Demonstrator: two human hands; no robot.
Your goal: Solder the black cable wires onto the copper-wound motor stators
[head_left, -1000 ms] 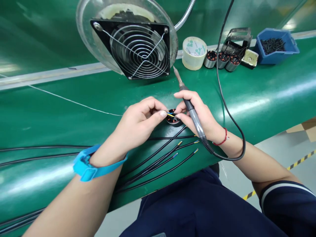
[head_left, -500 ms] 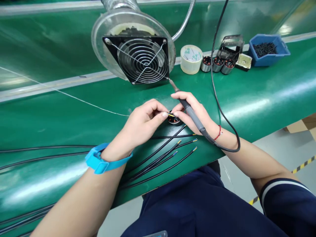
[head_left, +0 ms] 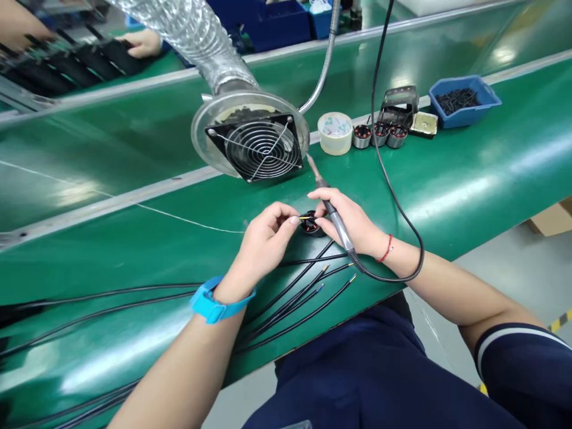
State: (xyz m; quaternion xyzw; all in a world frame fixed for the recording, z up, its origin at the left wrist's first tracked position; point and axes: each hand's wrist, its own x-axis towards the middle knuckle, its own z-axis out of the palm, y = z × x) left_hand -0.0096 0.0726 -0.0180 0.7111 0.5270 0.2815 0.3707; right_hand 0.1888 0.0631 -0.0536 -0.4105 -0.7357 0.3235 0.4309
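Observation:
A soldering iron (head_left: 334, 219) rests in my right hand (head_left: 351, 220), its tip pointing up and left toward the fan. The thumb and a finger of that hand pinch at the right side of a small round motor part (head_left: 313, 228). From the left, my left hand (head_left: 268, 238) pinches the end of a thin wire with a yellow strand (head_left: 305, 218) over the part. Several black cables (head_left: 308, 298) with stripped coloured ends lie on the green bench just below my hands. A thin pale strand (head_left: 192, 222) runs leftward from my left hand.
A fume fan (head_left: 266, 151) on a foil duct (head_left: 201, 42) hangs above my hands. Behind stand a tape roll (head_left: 335, 133), several motor parts (head_left: 379, 133), a small tin (head_left: 423, 124) and a blue bin (head_left: 465, 113). Another person's hand (head_left: 142, 43) is at the upper left.
The view has tilted up, bringing in the duct and the other person's hand. My hands remain at the motor part, with a little more of the yellow strand visible between them.

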